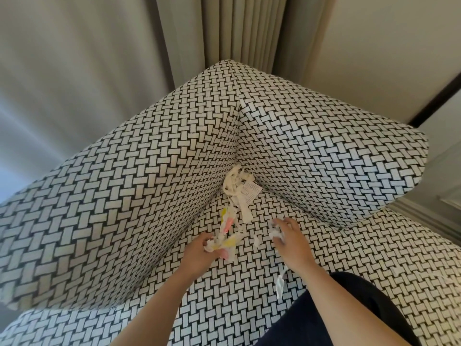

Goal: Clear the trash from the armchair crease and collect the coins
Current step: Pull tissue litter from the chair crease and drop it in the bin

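Observation:
The armchair [149, 186] has a black-and-white woven pattern. In the back corner crease lies a pile of white paper scraps and a printed receipt [240, 189]. My left hand [203, 248] grips a bunch of scraps with yellow and pink patches [228, 242] on the seat near the left crease. My right hand [288, 233] lies knuckles up on the seat, its fingers curled over crumpled white paper [275, 233]. A small white scrap [257, 239] lies between the hands. A thin white strip [280, 283] hangs beside my right forearm. No coins are visible.
The armchair's left arm and its backrest [324, 151] wall in the seat corner. Grey curtains [224, 28] hang behind the chair. A dark-clothed knee [349, 315] rests on the seat at the lower right.

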Demonstrator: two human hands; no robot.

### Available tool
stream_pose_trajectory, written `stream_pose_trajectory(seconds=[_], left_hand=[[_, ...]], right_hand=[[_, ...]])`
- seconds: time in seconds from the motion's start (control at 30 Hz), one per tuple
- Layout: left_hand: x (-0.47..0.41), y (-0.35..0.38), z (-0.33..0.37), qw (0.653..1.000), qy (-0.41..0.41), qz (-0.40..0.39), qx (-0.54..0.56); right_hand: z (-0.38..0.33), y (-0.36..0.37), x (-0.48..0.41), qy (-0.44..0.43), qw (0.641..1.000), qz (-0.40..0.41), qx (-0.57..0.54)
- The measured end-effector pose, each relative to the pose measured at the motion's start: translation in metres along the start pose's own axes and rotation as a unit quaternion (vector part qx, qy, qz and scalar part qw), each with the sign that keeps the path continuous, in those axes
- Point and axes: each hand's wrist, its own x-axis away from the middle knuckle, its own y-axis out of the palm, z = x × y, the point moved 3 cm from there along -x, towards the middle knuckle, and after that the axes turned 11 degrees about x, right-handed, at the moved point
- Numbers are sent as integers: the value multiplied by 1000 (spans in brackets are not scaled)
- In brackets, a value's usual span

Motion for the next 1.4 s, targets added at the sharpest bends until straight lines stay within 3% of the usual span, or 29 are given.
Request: stream_pose_trajectory(seconds=[0.23, 0.33, 0.5, 0.7, 0.93, 1.03, 1.17, 1.3, 1.4], left_hand=[[0, 1, -1, 1000, 0, -3, 17], [0, 1, -1, 1000, -3, -6, 22], [-1, 2, -3, 1000, -2, -10, 20], [-2, 4, -2, 1000, 2, -1, 1], [-2, 2, 2, 1000, -12, -10, -13], [-1, 1, 3, 1000, -4, -9, -27], [2, 1, 3, 1000, 10, -2, -24], [7, 5, 3, 998, 22, 51, -30], [11, 15, 9, 997, 12, 67, -22]], right_hand=[[-11, -4, 2, -41, 995, 69, -59], [-15, -2, 6, -46, 994, 60, -78], [-18, 15, 11, -22, 999, -20, 41], [-23, 23, 11, -59, 971, -10, 232], [-23, 24, 8, -103, 956, -17, 273], [-18, 19, 11, -82, 973, -27, 213], [-20, 6, 19, -5, 997, -56, -59], [-12, -23, 21, 115, 961, -29, -249], [1, -44, 26, 214, 912, -33, -348]])
